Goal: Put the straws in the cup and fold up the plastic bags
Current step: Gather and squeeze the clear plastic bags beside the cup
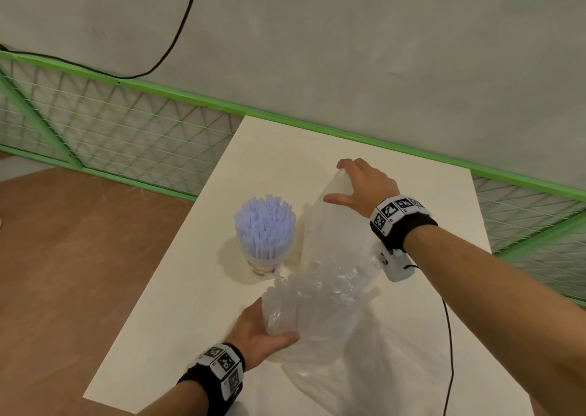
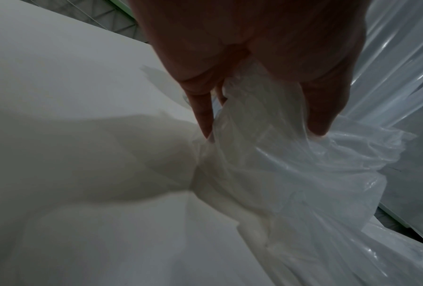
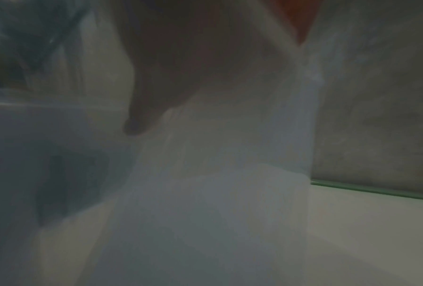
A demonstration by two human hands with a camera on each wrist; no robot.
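Note:
A paper cup [image 1: 263, 265] packed with pale blue straws [image 1: 264, 222] stands upright on the white table [image 1: 196, 288], left of centre. A clear plastic bag [image 1: 320, 273] is stretched in the air between my hands, just right of the cup. My left hand [image 1: 279, 328] grips its bunched near end; the left wrist view shows my left hand [image 2: 261, 125] closed around the crumpled bag [image 2: 291, 174]. My right hand [image 1: 337, 180] holds the far end above the table's back. In the right wrist view the bag [image 3: 217, 183] blurs the lens and one dark finger [image 3: 137, 120] shows.
More clear plastic [image 1: 364, 371] lies spread on the table near the front edge. A black cable [image 1: 449, 352] runs from my right wrist across the table. A green rail with wire mesh [image 1: 126, 123] stands behind the table, and brown floor [image 1: 63, 273] lies to the left.

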